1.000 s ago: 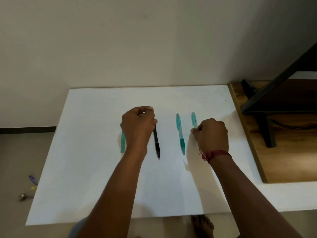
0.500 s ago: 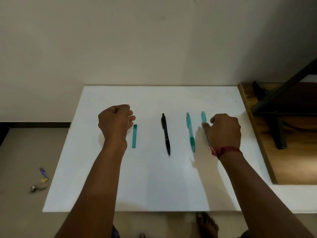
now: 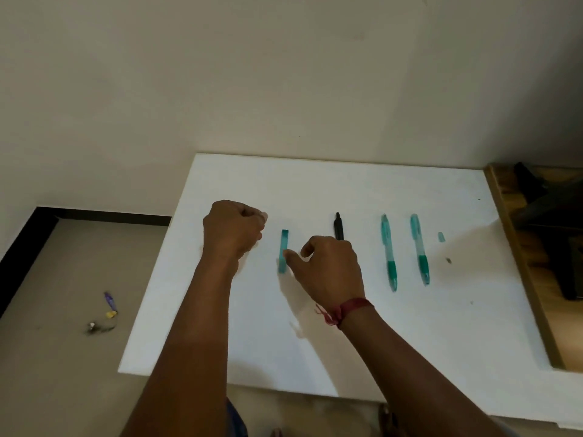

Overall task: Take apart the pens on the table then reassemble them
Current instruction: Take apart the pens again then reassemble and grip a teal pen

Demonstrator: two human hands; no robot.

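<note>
Head view: moved R hand (image 3: 331, 269) left past black pen (image 3: 338, 227); touching translucent teal barrel (image 3: 283, 247) w/ thumb, fingers half-curled. L hand (image 3: 233, 228) fisted, contents unclear.

A plain cream wall (image 3: 252, 74) fills the upper view, with a black skirting board (image 3: 104, 214) along its foot. On the beige floor (image 3: 63, 389) lie a small purple object (image 3: 109, 299), a yellow bit (image 3: 110, 314) and a metal piece (image 3: 92, 326). At the right, a wooden surface (image 3: 568, 335) carries a black stand (image 3: 533, 187).

Right hand (image 3: 331, 269) at teal pen barrel (image 3: 283, 250)
</note>
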